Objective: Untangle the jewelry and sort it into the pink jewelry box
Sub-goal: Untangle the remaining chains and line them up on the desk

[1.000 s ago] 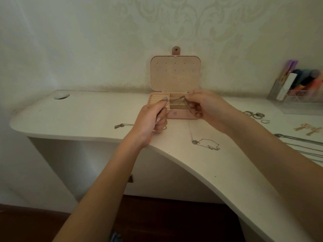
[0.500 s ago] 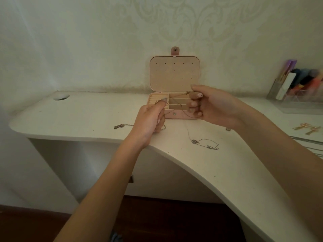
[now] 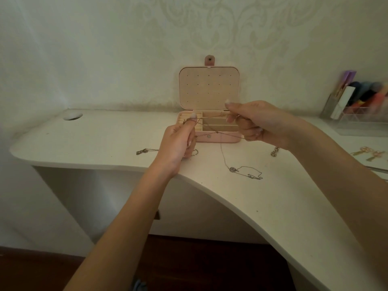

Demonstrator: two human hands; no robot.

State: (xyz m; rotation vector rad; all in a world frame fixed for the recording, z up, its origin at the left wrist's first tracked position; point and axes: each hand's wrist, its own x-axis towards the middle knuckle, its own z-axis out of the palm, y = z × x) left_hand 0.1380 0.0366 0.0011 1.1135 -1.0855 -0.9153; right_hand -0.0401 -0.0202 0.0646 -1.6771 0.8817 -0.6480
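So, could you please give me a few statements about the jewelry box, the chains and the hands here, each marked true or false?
1. The pink jewelry box stands open, lid up against the wall. True.
2. Both the left hand and the right hand pinch a thin chain stretched between them. True.
3. The necklace with a round pendant lies inside the box. False: it lies on the desk, in front of the box.
4. The box's long right-hand compartments are packed with rings. False: they look empty.
5. A clear organizer with colourful items sits at the far right of the desk. True.
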